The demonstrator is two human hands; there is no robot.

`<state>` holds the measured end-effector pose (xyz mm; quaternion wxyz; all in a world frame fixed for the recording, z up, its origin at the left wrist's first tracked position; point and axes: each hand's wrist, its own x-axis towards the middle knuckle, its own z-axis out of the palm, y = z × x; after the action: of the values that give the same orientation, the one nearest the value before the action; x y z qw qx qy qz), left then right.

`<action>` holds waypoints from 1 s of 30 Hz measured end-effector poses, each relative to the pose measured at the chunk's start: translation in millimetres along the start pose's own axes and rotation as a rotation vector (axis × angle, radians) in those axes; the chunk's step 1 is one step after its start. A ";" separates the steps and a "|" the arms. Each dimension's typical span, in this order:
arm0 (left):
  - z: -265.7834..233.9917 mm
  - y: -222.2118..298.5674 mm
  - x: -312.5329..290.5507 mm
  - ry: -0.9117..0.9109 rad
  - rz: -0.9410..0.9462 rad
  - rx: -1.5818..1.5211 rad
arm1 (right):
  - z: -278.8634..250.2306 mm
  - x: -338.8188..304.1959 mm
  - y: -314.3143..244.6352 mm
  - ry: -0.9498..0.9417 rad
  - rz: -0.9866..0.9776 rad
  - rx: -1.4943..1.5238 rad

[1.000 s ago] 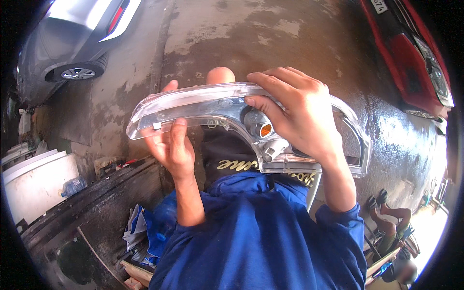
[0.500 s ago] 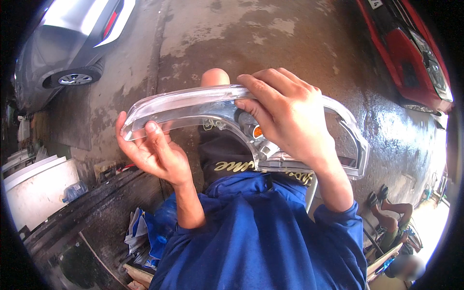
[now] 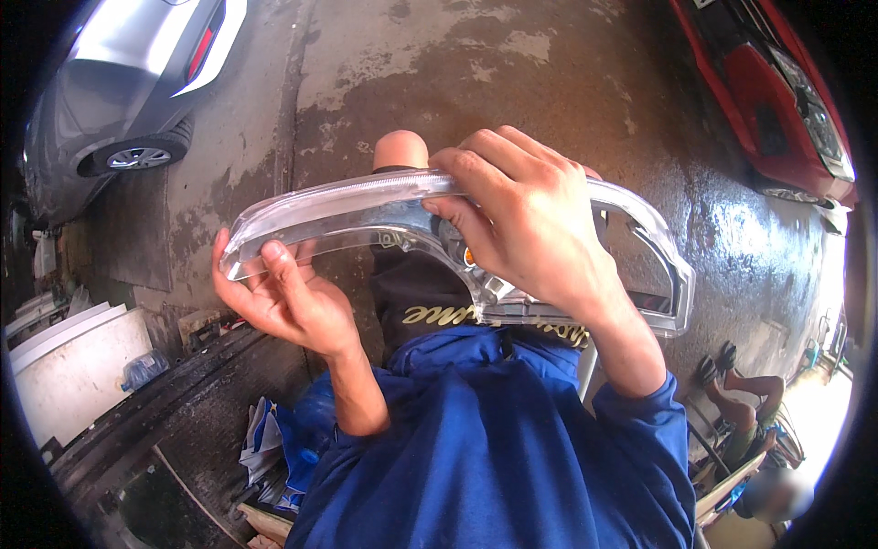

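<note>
Above my lap I hold a long, curved headlight lens [image 3: 347, 197] of clear plastic, with a wider, framed section at its right end. My left hand [image 3: 302, 297] grips the narrow left end, thumb on the near side and fingers curled behind and under it. Over the middle lies my right hand [image 3: 540, 220], its fingers across the top edge and its thumb on the inner side. Beside the right thumb, a small orange part [image 3: 470, 257] and a grey fitting [image 3: 494, 291] show in the lens. The right hand covers part of the middle.
A grey car [image 3: 119, 101] stands at the far left, a red car [image 3: 777, 119] at the far right. White panels [image 3: 82, 352] and a dark ledge [image 3: 174, 393] are at my left. A seated person [image 3: 745, 416] is at the lower right. The concrete floor [image 3: 402, 73] is partly wet.
The lens and both hands have shifted slightly left in the picture. The grip of each hand looks the same.
</note>
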<state>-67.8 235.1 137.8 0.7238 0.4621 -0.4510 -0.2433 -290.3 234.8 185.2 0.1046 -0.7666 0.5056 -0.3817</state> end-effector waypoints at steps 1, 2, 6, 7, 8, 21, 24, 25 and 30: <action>0.5 1.6 0.1 0.000 -0.011 -0.001 | 0.7 0.3 -0.4 0.000 0.010 0.007; 0.9 2.5 -0.7 0.001 -0.023 -0.003 | 1.0 0.6 -0.6 -0.001 0.019 0.012; 0.2 0.8 -2.0 -0.005 -0.027 0.012 | 4.1 1.0 1.5 -0.021 0.041 0.013; -0.6 -1.6 -2.1 -0.008 -0.028 0.011 | 5.7 0.6 1.7 -0.016 0.041 0.010; -1.1 -3.1 -2.3 -0.010 -0.028 0.010 | 7.1 0.5 2.1 -0.011 0.040 0.008; 2.8 0.7 -5.2 0.002 -0.076 0.014 | 6.6 1.5 4.0 -0.024 0.089 0.058; 2.4 -0.3 -6.1 0.009 -0.080 0.002 | 7.3 2.2 3.8 -0.007 0.113 0.091; 2.1 -0.8 -6.1 0.008 -0.081 -0.001 | 5.6 2.0 2.7 -0.019 0.125 0.093; -0.4 0.1 -8.0 0.020 -0.084 -0.032 | 2.5 -3.9 1.9 -0.063 0.105 0.043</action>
<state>-71.3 241.5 134.4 0.7248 0.4714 -0.4200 -0.2759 -290.7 236.7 180.6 0.1569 -0.7483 0.5334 -0.3619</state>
